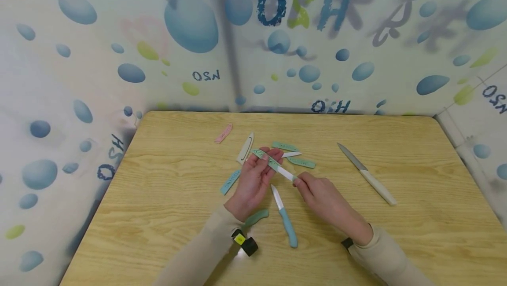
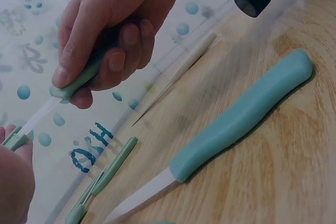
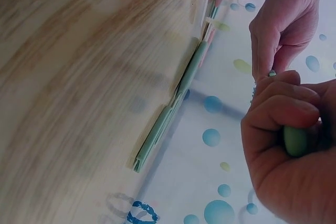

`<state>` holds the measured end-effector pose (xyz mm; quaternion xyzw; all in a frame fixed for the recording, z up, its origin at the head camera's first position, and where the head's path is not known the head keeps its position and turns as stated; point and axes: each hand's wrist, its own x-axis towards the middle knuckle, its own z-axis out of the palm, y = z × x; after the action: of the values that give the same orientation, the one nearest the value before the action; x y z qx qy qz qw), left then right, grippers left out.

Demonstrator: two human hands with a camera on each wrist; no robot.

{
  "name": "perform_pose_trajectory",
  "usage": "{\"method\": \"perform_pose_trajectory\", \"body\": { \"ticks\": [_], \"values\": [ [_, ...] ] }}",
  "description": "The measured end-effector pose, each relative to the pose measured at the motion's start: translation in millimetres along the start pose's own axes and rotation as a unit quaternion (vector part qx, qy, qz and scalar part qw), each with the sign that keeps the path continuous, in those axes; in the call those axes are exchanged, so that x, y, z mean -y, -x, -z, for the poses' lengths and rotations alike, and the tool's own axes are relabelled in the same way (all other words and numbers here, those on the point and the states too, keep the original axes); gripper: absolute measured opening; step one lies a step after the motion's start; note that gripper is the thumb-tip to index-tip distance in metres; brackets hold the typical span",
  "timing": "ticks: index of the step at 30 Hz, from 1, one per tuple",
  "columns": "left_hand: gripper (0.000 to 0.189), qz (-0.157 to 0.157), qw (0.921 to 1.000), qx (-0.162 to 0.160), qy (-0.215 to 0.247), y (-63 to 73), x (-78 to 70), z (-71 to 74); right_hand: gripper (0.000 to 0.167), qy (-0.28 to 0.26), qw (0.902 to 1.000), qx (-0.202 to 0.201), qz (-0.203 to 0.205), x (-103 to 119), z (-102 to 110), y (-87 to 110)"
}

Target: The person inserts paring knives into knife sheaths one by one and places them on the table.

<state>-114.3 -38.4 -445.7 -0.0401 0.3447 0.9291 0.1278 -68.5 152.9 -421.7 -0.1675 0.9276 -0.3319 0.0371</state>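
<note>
My left hand (image 1: pixel 253 185) is palm up, its thumb pinching a light-green knife sheath (image 1: pixel 273 163) against the fingers. In my right hand (image 1: pixel 326 198) is a paring knife, its green handle (image 3: pixel 295 141) gripped in curled fingers. The knife's white blade (image 1: pixel 286 173) runs into the sheath's mouth, with a stretch of blade showing between the hands. Below them on the table lies a blue-handled knife (image 1: pixel 288 226) with a white blade. Behind the left fingers another white blade (image 1: pixel 293 155) shows, its handle hidden.
Two more green sheaths (image 1: pixel 303 163) lie beyond the hands. Left of them are a blue sheath (image 1: pixel 230 182), a white sheath (image 1: pixel 245 148) and a pink sheath (image 1: pixel 223 133). A green curved handle (image 1: pixel 257 217) shows beside the left wrist. To the right lies a white-handled knife (image 1: pixel 376 185).
</note>
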Motion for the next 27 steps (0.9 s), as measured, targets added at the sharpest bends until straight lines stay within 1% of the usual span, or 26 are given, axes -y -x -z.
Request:
{"method": "perform_pose_trajectory", "body": {
  "ticks": [6,13,27],
  "values": [
    [0.017,-0.002,1.0000,0.003,0.007,0.1,3.1,-0.8,0.016,-0.002,1.0000,-0.004,0.001,-0.5,1.4,0.7],
    [0.016,-0.001,0.9999,0.010,-0.003,1.0,6.1,-1.7,0.016,-0.002,0.9999,0.004,-0.011,-0.6,0.9,-0.6],
    [0.017,0.001,1.0000,0.003,-0.008,1.1,9.4,-5.5,0.017,-0.003,0.9998,-0.002,-0.017,1.8,0.9,-3.1]
  ]
}}
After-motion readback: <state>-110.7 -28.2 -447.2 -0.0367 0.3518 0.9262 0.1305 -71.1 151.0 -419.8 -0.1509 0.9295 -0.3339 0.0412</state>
